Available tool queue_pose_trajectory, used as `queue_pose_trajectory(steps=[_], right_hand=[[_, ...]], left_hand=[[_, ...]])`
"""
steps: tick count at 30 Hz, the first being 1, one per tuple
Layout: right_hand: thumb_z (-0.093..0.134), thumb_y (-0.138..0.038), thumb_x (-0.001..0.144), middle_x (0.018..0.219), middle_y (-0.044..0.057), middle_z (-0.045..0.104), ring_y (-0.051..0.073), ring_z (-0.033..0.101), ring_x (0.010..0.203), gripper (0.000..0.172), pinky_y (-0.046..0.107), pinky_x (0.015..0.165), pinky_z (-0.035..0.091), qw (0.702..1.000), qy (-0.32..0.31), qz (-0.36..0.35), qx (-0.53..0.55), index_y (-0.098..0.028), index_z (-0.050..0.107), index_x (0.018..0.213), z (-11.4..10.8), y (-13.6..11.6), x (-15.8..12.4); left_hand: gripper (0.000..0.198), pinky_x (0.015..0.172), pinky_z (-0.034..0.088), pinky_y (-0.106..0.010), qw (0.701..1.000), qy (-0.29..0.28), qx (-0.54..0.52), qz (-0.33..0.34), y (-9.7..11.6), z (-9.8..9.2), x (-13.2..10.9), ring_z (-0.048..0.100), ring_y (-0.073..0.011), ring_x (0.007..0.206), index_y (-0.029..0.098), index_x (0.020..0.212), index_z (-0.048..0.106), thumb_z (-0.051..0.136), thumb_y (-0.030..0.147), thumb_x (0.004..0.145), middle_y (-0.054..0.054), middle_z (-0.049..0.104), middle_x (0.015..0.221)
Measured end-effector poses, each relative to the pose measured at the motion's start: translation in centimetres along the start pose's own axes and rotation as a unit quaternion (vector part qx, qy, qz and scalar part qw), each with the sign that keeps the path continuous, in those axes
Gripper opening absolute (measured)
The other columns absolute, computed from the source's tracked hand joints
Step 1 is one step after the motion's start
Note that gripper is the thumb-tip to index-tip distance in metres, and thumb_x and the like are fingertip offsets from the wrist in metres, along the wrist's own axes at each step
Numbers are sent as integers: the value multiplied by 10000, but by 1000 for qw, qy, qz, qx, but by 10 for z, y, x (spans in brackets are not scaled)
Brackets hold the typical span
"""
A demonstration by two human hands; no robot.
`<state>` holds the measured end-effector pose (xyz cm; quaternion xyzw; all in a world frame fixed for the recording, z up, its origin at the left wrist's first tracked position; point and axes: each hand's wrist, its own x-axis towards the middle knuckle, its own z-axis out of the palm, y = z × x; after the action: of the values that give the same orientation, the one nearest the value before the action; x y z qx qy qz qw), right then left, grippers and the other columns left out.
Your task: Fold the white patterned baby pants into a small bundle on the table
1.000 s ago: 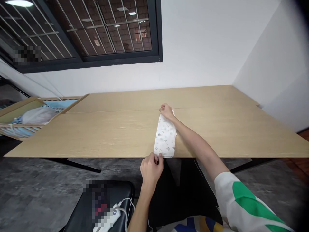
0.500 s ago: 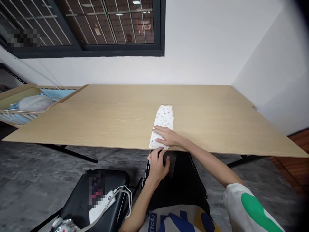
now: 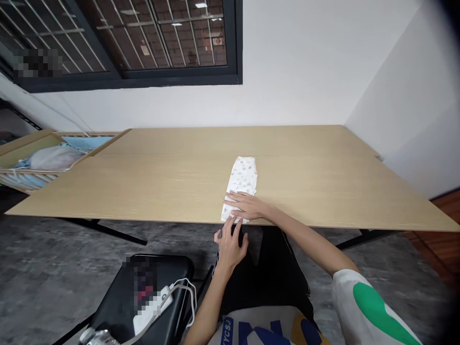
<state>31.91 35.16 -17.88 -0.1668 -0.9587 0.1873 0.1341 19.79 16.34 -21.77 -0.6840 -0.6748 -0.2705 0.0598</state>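
Your right hand (image 3: 247,206) lies flat and palm down across the near end of the folded white printed cloth (image 3: 240,179), its fingers (image 3: 233,201) open and pointing left, resting on the fabric without pinching it. That arm reaches in from the lower right, and its white sleeve (image 3: 366,306) with a green patch is cut off by the frame. Your left hand (image 3: 230,247) is raised just in front of the cloth, its fingers (image 3: 230,229) spread open and holding nothing. Their tips come very near the cloth's near end, but you cannot tell if they touch it.

The cloth lies lengthwise on the worktop (image 3: 143,191), at its near edge. Your right hand hides part of it, and its small print is too fine to make out. Well left of the cloth sits a wooden crate (image 3: 53,158) holding a whitish bag (image 3: 53,158). Below and left of it, a black seat (image 3: 115,297) carries a white cabled device (image 3: 153,306), partly pixelated.
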Motion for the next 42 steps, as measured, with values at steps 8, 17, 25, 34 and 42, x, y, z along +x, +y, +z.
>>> queue_pose_trajectory(steps=[8, 17, 25, 34, 42], right_hand=[[420, -641, 1037, 1711, 53, 215, 279, 199, 1592, 669, 504, 1299, 117, 997, -15, 49, -57, -306, 390, 1615, -9, 63, 34], [438, -655, 1006, 1710, 54, 228, 322, 164, 1595, 696, 501, 1296, 114, 979, 23, 188, -77, -285, 442, 1595, -40, 144, 77], [276, -595, 1054, 1725, 84, 175, 297, 173, 1597, 706, 509, 1293, 158, 970, 26, 206, -130, -217, 308, 1650, -52, 177, 78], [351, -329, 1049, 1692, 160, 295, 330, 253, 1568, 576, 531, 1264, 218, 966, 70, 122, -216, -119, 405, 1583, -79, 143, 35], [392, -341, 1090, 1102, 128, 724, 255, 663, 1017, 363, 427, 927, 527, 985, 118, 100, -73, -164, 684, 1210, -59, -2, -62]], left_hand=[[457, 989, 400, -451, 999, 40, -1, 1, -3, 15, 1, 532, -325, 1368, 251, 1430, 590, 586, 294, 976, -155, 613, 1420], [411, 934, 405, -441, 999, 50, 10, 8, -6, 16, -1, 565, -319, 1328, 265, 1374, 629, 608, 287, 964, -137, 645, 1376], [432, 900, 389, -429, 996, 81, -19, 17, 1, 15, 0, 566, -316, 1307, 238, 1369, 630, 647, 285, 940, -145, 640, 1366], [396, 892, 399, -407, 993, 68, -63, 76, 30, 10, 11, 631, -262, 1199, 267, 1326, 645, 668, 216, 933, -82, 702, 1289], [297, 935, 379, -409, 992, 20, -57, 112, -16, -10, 34, 654, -233, 1207, 291, 1307, 658, 598, 269, 1017, -65, 715, 1310]])
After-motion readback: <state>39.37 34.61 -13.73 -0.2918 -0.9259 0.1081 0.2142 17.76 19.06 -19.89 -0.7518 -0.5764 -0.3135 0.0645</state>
